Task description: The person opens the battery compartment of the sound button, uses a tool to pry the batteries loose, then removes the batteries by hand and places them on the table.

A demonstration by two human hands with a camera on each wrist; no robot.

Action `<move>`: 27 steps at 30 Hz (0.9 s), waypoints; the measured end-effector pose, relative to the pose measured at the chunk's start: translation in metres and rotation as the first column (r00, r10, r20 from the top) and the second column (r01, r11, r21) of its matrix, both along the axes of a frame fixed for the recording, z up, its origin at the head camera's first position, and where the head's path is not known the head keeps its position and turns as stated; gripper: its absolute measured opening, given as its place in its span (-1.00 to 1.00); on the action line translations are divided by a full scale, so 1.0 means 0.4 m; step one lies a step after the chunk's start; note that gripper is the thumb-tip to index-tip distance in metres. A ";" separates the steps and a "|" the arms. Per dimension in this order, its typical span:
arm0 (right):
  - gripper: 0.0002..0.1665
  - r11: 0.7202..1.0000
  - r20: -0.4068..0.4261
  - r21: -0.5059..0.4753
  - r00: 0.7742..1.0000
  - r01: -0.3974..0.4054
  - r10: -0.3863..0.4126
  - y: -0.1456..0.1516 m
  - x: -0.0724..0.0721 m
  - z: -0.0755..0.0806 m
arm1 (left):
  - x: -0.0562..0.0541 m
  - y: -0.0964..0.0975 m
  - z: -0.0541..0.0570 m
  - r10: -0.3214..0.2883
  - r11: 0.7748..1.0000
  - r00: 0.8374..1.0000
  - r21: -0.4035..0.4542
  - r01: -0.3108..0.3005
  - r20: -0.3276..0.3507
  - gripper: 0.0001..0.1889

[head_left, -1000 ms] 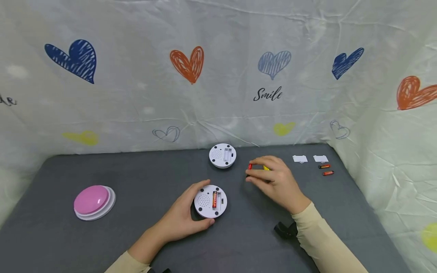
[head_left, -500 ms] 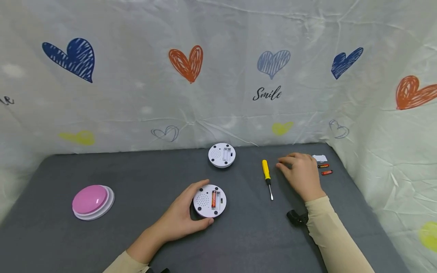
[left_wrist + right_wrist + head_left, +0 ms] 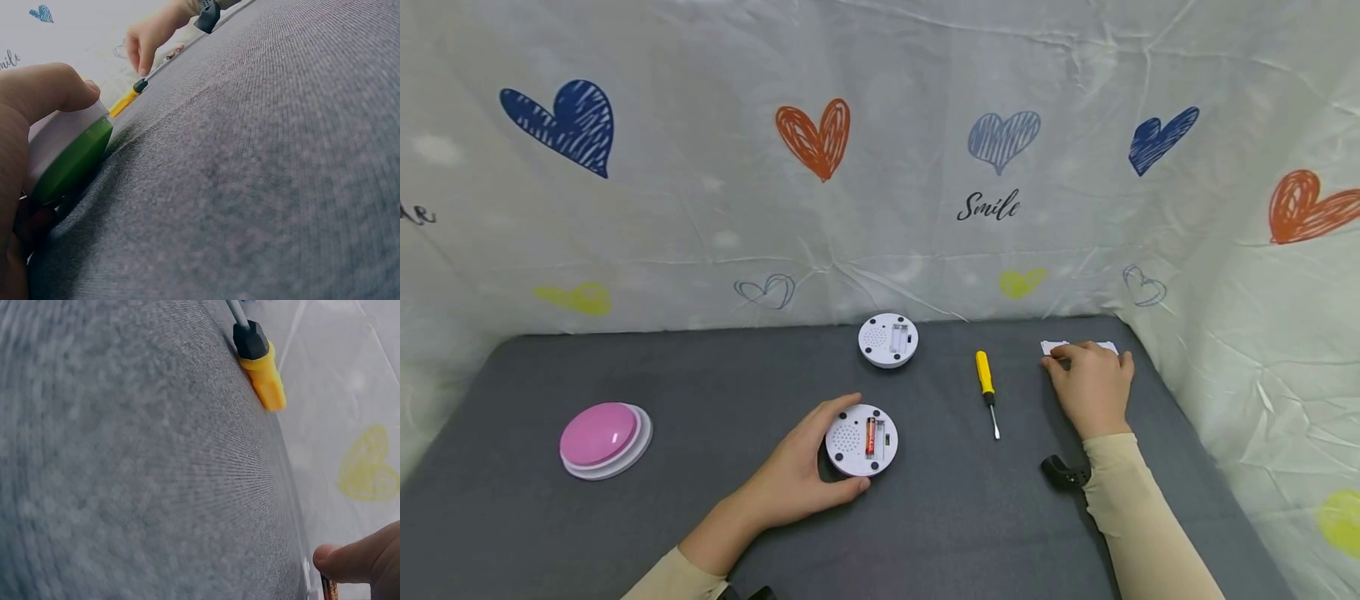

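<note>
My left hand [image 3: 801, 467] grips an upturned round push button [image 3: 847, 451] on the table, thumb and fingers on opposite sides. Its white base faces up with one battery [image 3: 870, 437] in the exposed compartment, and the left wrist view shows its green dome [image 3: 72, 162] beneath. At the right back, my right hand [image 3: 1092, 392] reaches over small white covers [image 3: 1052, 344], fingers pointing down. A battery [image 3: 329, 589] shows under its thumb in the right wrist view, pinched there, mostly out of frame. Loose batteries [image 3: 175, 52] lie behind this hand in the left wrist view.
A yellow-handled screwdriver [image 3: 985, 375] lies between the hands. At the back edge stands another upturned push button [image 3: 876, 350], its compartment uncovered. A pink-domed push button [image 3: 598, 437] sits at the left. Behind the grey table [image 3: 700, 383] hangs a heart-printed cloth [image 3: 887, 150].
My right hand has moved right, from beside the screwdriver to the covers, with the battery that showed red between its fingers. My left hand stays on the push button.
</note>
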State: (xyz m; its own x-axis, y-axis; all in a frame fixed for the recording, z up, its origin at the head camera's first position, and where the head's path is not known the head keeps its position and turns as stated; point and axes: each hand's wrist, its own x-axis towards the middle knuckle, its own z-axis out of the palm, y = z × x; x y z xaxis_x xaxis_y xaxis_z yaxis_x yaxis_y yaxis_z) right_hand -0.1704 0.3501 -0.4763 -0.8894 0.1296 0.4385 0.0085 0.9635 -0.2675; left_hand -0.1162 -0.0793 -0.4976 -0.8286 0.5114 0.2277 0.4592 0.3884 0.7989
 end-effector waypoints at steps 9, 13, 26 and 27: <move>-0.85 0.999 0.048 -0.021 0.998 0.047 -0.046 0.010 0.003 0.002 | -0.002 0.001 0.002 0.000 1.000 1.000 0.000 0.000 -0.003 0.07; -0.85 0.999 0.059 -0.019 0.997 0.050 -0.049 0.014 0.000 0.003 | -0.003 0.001 0.002 0.002 1.000 1.000 0.001 -0.002 -0.003 0.07; -0.70 0.991 -0.237 -0.088 0.968 -0.104 0.081 -0.039 -0.003 0.027 | 0.004 -0.003 -0.001 0.002 1.000 1.000 -0.005 -0.002 0.002 0.07; -0.72 0.980 -0.267 -0.114 0.956 -0.160 0.125 -0.056 -0.002 0.036 | 0.004 -0.004 0.000 0.003 1.000 1.000 -0.007 -0.002 0.003 0.08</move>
